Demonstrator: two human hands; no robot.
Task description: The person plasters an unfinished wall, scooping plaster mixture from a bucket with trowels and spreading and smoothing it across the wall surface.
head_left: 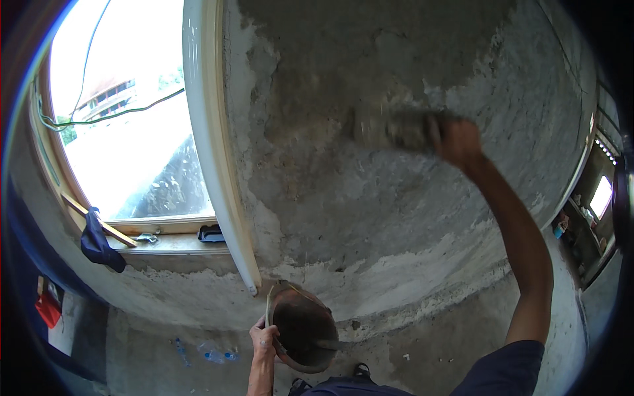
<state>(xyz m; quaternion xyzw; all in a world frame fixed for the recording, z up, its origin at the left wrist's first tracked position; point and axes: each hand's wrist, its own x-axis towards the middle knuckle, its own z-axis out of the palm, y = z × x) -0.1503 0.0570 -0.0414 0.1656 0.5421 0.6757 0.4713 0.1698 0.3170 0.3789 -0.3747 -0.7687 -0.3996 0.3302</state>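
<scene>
Grey, rough wall (403,218) fills your view; your right hand (459,142) clasps a blurred tool (389,130) at its right end, arm outstretched, presumably to reach the surface; contact is unclear. Below the white post (206,138) at the wall's left edge, your left hand (264,336) grips the bucket's (298,311) left rim, probably keeping its mouth upward and handy.

One bare left hand (263,335) and one bare right hand (460,143), two altogether; one round brown bucket (300,315), near; one blurred grey tool (396,129), far; one long white post (206,112), one wood-framed window (142,173) and one dark blue cloth (99,245), left; two dark sandals (361,371), near
</scene>
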